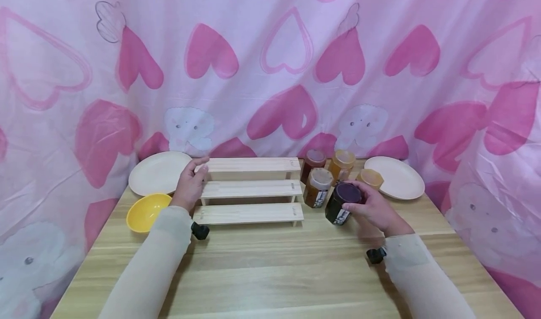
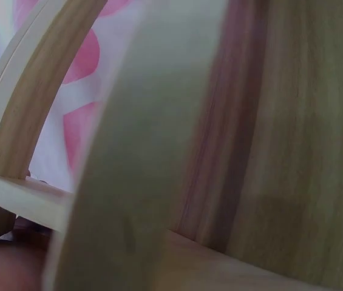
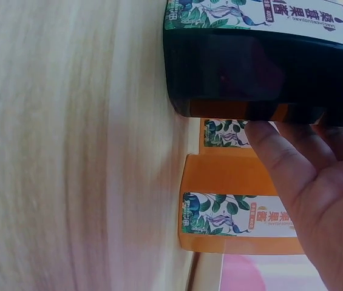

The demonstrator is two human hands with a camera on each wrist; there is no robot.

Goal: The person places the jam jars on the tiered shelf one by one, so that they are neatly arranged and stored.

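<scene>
A three-step wooden rack (image 1: 249, 188) stands near the back of the table. My left hand (image 1: 190, 185) grips the rack's left end by the upper step; close up in the left wrist view, the rack's slats (image 2: 129, 151) hide most of that hand. My right hand (image 1: 374, 208) holds a dark jam jar (image 1: 338, 211) with a purple lid, thumb on the near side and fingers round the far side. In the right wrist view, the dark jar's white label (image 3: 292, 18) shows. Whether its base touches the table, I cannot tell.
Several other jars stand close behind the held one: a brown jar (image 1: 318, 190), a dark red jar (image 1: 312, 163), an orange jar (image 1: 341, 163) and a yellow-lidded jar (image 1: 371, 178). White plates (image 1: 158, 171) (image 1: 399, 178) lie at both sides. A yellow bowl (image 1: 145, 213) sits left.
</scene>
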